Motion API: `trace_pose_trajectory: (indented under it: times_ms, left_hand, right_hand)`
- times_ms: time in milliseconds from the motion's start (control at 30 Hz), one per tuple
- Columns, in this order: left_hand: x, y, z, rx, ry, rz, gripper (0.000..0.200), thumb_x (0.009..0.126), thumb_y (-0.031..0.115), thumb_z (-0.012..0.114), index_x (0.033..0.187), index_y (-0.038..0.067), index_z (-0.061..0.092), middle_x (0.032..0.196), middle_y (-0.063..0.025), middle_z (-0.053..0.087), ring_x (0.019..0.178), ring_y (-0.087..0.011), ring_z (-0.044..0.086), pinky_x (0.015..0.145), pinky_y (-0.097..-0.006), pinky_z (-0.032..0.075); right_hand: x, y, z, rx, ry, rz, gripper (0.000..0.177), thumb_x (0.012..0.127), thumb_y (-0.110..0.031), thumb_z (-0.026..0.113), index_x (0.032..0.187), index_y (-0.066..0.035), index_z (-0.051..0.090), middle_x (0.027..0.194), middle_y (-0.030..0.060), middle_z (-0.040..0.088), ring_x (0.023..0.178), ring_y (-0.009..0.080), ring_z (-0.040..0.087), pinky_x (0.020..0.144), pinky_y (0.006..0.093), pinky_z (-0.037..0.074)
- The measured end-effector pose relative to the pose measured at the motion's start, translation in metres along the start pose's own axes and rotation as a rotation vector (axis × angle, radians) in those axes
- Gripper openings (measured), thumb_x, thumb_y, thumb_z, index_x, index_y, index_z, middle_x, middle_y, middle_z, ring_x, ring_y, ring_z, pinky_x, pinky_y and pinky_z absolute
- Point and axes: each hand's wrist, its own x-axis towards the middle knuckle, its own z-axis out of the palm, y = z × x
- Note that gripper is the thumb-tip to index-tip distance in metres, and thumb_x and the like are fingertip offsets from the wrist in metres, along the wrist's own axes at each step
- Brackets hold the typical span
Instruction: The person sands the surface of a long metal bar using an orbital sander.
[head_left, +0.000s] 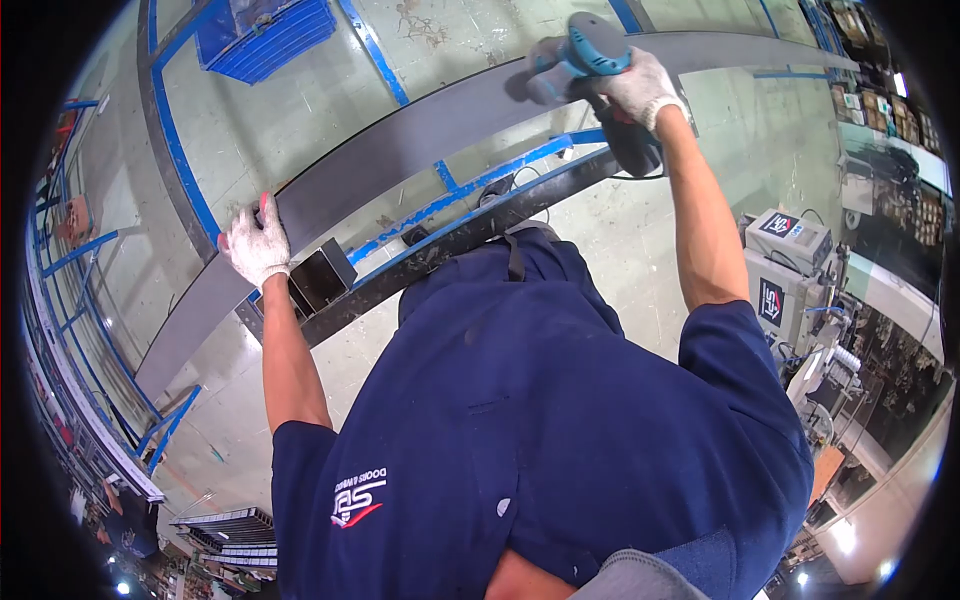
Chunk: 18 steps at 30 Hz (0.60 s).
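A long grey metal bar (pixel 400 150) lies across blue steel supports (pixel 470 185). My left hand (pixel 255 245), in a white work glove, presses flat on the bar's near edge. My right hand (pixel 635 90), also gloved, grips a teal angle grinder (pixel 585 55) held down against the bar further along. Both my bare forearms reach out from a dark blue shirt that fills the lower part of the view.
A small black box section (pixel 322 275) sits by my left hand. A dark steel beam (pixel 450 245) runs under the bar. A blue crate (pixel 265 35) stands on the floor beyond. Welding machines (pixel 785 270) stand at the right, racks of stock at the left.
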Motion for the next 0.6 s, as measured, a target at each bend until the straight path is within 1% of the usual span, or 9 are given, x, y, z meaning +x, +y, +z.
trace_pose_trajectory:
  times_ms: [33,67,200,367,400,467,533,567,600]
  left_hand:
    - [0.0,-0.001,0.001,0.003,0.003,0.005,0.055,0.109,0.066,0.063,0.118,0.016,0.087,0.12,-0.0153,0.083,0.121,-0.0362,0.075,0.13,-0.0561,0.038]
    - [0.0,-0.002,0.003,0.005,0.008,0.011,0.056,0.109,0.066,0.063,0.118,0.016,0.086,0.121,-0.0155,0.083,0.122,-0.0362,0.075,0.13,-0.056,0.037]
    - [0.001,-0.006,0.008,-0.002,0.034,0.03,0.059,0.11,0.067,0.061,0.123,0.015,0.086,0.124,-0.0164,0.083,0.123,-0.0365,0.075,0.131,-0.056,0.037]
    - [0.001,-0.008,0.004,0.012,-0.012,0.023,0.063,0.111,0.068,0.059,0.129,0.013,0.085,0.125,-0.0177,0.083,0.124,-0.0369,0.075,0.131,-0.0549,0.038]
    - [0.001,-0.007,0.004,0.009,-0.021,0.019,0.064,0.111,0.068,0.059,0.13,0.013,0.085,0.125,-0.0176,0.083,0.124,-0.0368,0.075,0.131,-0.0547,0.038]
    - [0.002,-0.005,0.0,0.002,-0.035,0.017,0.065,0.111,0.069,0.058,0.131,0.013,0.084,0.124,-0.0176,0.083,0.123,-0.0367,0.075,0.131,-0.0543,0.038]
    - [0.002,-0.009,0.006,0.002,-0.005,0.022,0.065,0.111,0.069,0.057,0.131,0.013,0.084,0.122,-0.0174,0.083,0.122,-0.0363,0.075,0.13,-0.0544,0.039]
    - [0.002,-0.011,0.01,0.002,0.01,0.026,0.065,0.112,0.069,0.057,0.132,0.014,0.084,0.121,-0.0173,0.083,0.121,-0.0361,0.075,0.13,-0.0544,0.039]
    - [0.002,-0.008,0.007,0.003,0.0,0.022,0.064,0.112,0.068,0.057,0.132,0.014,0.084,0.12,-0.017,0.083,0.121,-0.0359,0.075,0.13,-0.0542,0.039]
  right_hand:
    - [-0.009,-0.02,0.001,0.025,-0.08,0.069,0.055,0.068,-0.036,0.104,0.108,-0.004,0.083,0.088,0.009,0.083,0.075,0.0186,0.079,0.074,0.037,0.065]
    - [-0.002,-0.011,0.017,0.044,-0.103,0.036,0.058,0.071,-0.041,0.101,0.11,-0.003,0.083,0.094,0.0152,0.085,0.086,0.0275,0.083,0.084,0.0416,0.066]
    - [-0.005,-0.019,0.047,-0.094,-0.047,-0.14,0.061,0.078,-0.047,0.091,0.114,0.0,0.081,0.105,0.0293,0.082,0.108,0.0469,0.081,0.098,0.0479,0.063]
    - [0.002,-0.024,0.021,-0.034,-0.124,-0.034,0.05,0.08,-0.036,0.092,0.112,0.001,0.08,0.086,0.0198,0.083,0.08,0.0292,0.084,0.08,0.0422,0.066]
    - [-0.001,-0.027,0.008,0.019,-0.173,0.02,0.051,0.081,-0.037,0.089,0.114,0.001,0.08,0.094,0.0232,0.084,0.088,0.0354,0.085,0.085,0.0445,0.066]
    - [0.03,0.017,-0.002,-0.148,-0.026,-0.11,0.046,0.08,-0.038,0.096,0.106,-0.003,0.083,0.084,0.0099,0.082,0.067,0.0198,0.078,0.066,0.0357,0.064]
    - [0.011,-0.001,-0.034,-0.049,0.004,0.009,0.044,0.074,-0.03,0.092,0.114,-0.011,0.089,0.101,0.0118,0.088,0.095,0.0259,0.083,0.089,0.0401,0.063]
    - [0.034,0.035,-0.029,0.047,0.036,0.003,0.044,0.072,-0.03,0.093,0.111,-0.01,0.088,0.098,0.0106,0.086,0.09,0.0237,0.08,0.085,0.0397,0.062]
    - [0.038,0.041,-0.036,-0.027,0.054,0.025,0.04,0.074,-0.028,0.092,0.109,-0.009,0.088,0.095,0.0088,0.085,0.088,0.0223,0.078,0.084,0.0391,0.062]
